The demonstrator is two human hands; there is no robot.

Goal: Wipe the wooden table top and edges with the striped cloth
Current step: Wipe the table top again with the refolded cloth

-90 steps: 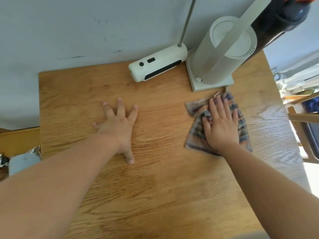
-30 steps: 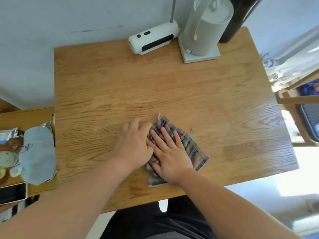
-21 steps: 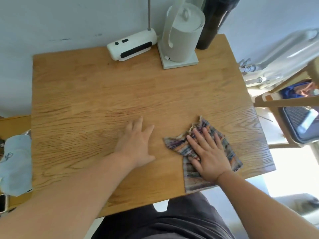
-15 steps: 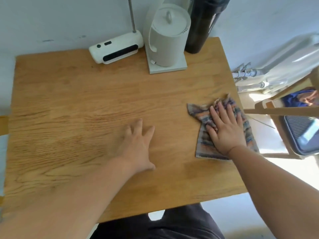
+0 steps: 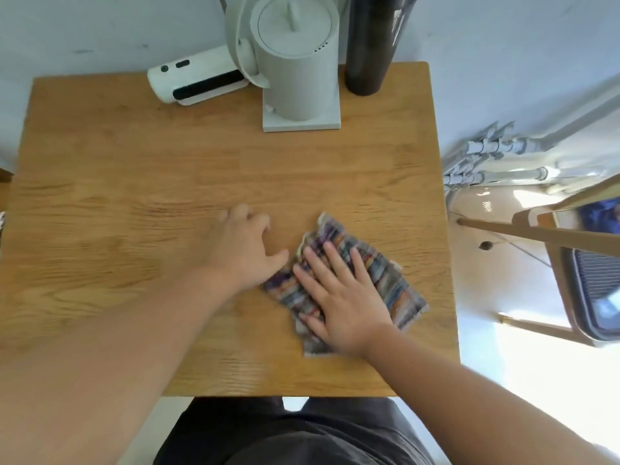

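Note:
The striped cloth (image 5: 385,280) lies crumpled on the wooden table (image 5: 134,169), right of centre and toward the near edge. My right hand (image 5: 339,293) presses flat on the cloth with straight, spread fingers. My left hand (image 5: 245,250) rests on the bare wood just left of the cloth, its thumb touching the cloth's left edge. The picture is blurred by motion.
At the back of the table stand a grey kettle on its base (image 5: 295,62), a white device (image 5: 198,78) lying on its side, and a dark bottle (image 5: 369,45). Pipes (image 5: 486,162) and a wooden chair (image 5: 570,236) are to the right. My dark-clothed lap (image 5: 295,431) is below the near edge.
My right hand has slid the cloth left from the table's right edge, back beside my left hand. My left hand has stayed on the wood near the centre.

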